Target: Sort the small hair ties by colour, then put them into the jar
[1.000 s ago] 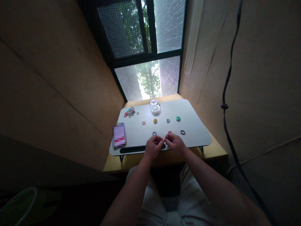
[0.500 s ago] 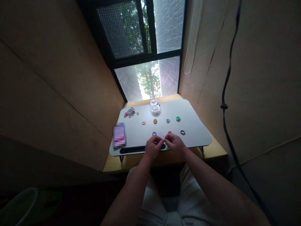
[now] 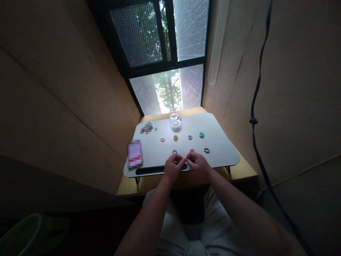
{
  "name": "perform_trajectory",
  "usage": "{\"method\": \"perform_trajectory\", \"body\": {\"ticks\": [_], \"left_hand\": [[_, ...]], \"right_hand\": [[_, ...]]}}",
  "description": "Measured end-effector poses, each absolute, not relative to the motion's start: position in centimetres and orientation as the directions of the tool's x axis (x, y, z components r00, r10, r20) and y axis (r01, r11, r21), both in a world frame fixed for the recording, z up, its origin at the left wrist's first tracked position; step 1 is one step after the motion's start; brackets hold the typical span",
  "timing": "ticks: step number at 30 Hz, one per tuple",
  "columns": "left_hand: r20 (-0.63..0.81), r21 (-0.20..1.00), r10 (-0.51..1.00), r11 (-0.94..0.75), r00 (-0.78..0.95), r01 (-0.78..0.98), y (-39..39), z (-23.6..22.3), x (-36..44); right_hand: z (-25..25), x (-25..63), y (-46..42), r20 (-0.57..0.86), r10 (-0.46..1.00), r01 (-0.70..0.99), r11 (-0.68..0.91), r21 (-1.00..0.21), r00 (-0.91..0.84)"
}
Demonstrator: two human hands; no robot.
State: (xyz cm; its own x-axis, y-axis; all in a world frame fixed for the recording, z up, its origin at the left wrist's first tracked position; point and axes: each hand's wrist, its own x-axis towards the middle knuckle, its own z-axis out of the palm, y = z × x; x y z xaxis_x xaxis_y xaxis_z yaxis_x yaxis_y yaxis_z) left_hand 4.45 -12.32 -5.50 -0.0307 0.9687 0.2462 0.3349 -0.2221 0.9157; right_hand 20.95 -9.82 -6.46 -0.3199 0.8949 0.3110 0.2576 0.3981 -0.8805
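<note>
My left hand [image 3: 174,166] and my right hand [image 3: 197,163] meet fingertip to fingertip over the front edge of the white lap table [image 3: 223,153]. Both are closed in a pinch; what lies between the fingers is too small to make out. Just beyond them are a purple hair tie [image 3: 174,152] and a red hair tie [image 3: 192,150], which my right hand partly hides. A dark hair tie [image 3: 207,150] lies to the right. Farther back, a row holds a pink hair tie [image 3: 162,140], a yellow one [image 3: 175,138], a blue one [image 3: 190,137] and a green one [image 3: 201,135].
At the back left is a mixed pile of hair ties [image 3: 146,128]. A clear round container [image 3: 175,124] stands near the window. A blurred purple item [image 3: 135,153] lies at the left edge. A black slot [image 3: 150,170] runs along the front. A dark cord [image 3: 256,96] hangs at right.
</note>
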Motion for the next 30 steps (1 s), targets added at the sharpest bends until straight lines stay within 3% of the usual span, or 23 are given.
{"method": "perform_trajectory", "body": {"ticks": [17,30], "left_hand": [[0.238,0.892,0.97,-0.235,0.042,0.386,-12.39,-5.41,4.53],[0.226,0.931,0.974,-0.22,0.011,0.29,-12.4,-5.05,4.51]], "right_hand": [[-6.59,20.92,-9.56,0.296,0.901,0.217,0.373,-0.902,-0.319],[-5.8,20.87,-9.82,0.253,0.913,0.204,0.327,-0.923,-0.319]]}}
